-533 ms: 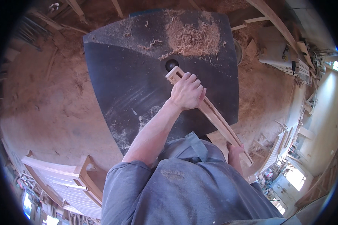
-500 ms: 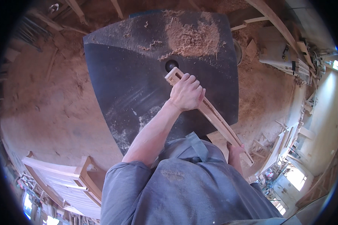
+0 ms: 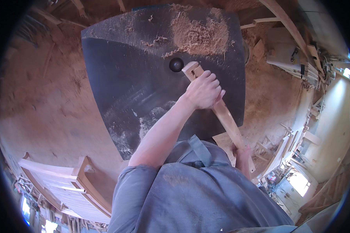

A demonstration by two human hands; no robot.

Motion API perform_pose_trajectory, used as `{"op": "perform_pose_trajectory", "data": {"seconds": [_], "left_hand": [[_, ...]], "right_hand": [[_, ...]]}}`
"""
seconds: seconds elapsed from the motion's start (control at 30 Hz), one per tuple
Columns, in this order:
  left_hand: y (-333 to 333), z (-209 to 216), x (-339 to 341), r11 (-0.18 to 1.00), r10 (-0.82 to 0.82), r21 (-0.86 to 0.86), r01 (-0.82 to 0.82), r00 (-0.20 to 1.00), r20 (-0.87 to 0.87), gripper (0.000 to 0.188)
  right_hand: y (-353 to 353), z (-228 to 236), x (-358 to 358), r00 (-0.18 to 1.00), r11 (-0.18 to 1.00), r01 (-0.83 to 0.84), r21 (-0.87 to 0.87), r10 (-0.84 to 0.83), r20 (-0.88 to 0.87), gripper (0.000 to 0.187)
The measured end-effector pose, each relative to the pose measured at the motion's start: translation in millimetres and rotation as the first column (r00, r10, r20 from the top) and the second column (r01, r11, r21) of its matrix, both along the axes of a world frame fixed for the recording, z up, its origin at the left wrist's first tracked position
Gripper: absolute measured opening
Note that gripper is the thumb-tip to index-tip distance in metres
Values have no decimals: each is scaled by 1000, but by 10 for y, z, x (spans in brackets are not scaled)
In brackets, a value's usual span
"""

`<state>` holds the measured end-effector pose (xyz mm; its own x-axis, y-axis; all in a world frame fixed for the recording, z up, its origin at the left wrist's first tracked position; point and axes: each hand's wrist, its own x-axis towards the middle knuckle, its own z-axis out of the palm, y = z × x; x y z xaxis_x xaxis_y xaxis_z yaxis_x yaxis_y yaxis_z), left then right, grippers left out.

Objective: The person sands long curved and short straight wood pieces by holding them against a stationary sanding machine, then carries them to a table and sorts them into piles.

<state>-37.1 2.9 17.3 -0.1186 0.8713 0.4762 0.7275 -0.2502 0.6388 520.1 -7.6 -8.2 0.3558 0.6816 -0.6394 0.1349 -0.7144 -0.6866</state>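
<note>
A pale wooden bar (image 3: 230,123) with a slot near its far end slants from the middle of a dark machine table (image 3: 122,81) toward my right side. My left hand (image 3: 204,90) is wrapped round it close to that far end. Near its other end, by my right hip, my right hand (image 3: 243,157) grips the bar, with its fingers partly hidden. Just left of the bar's far end, a round black spindle (image 3: 176,65) rises from the table with a small gap between them.
A heap of wood shavings (image 3: 202,37) lies on the far part of the table. Pale dust marks the near left surface. At the lower left stands a slatted wooden frame (image 3: 72,186). Lengths of timber (image 3: 287,23) lean at the far right, over a dusty brown floor (image 3: 50,105).
The bar's far end has moved right, away from the black spindle, and the bar has turned so that a different face shows. Both hands have kept their hold.
</note>
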Motion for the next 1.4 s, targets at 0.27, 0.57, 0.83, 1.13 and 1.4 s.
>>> {"op": "perform_pose_trajectory", "data": {"seconds": [0.27,0.57,0.83,1.13,1.4], "left_hand": [[176,-80,6,999,28,-26,-28,999,-35,28],[173,-44,-106,997,31,-72,-33,999,-21,27],[51,-55,-118,998,60,-31,-60,998,15,27],[-130,-11,-109,993,109,-48,-108,994,8,29],[-319,25,-90,988,151,-39,-153,988,-35,29]], "right_hand": [[159,-72,-591,738,741,672,-16,-671,-81,49],[39,75,-1022,726,724,686,-76,-687,14,39],[-11,42,-1024,828,827,560,-50,-560,6,48],[111,-49,-905,785,782,619,-75,-618,39,39],[75,-138,-853,823,825,565,11,-561,-90,37]]}}
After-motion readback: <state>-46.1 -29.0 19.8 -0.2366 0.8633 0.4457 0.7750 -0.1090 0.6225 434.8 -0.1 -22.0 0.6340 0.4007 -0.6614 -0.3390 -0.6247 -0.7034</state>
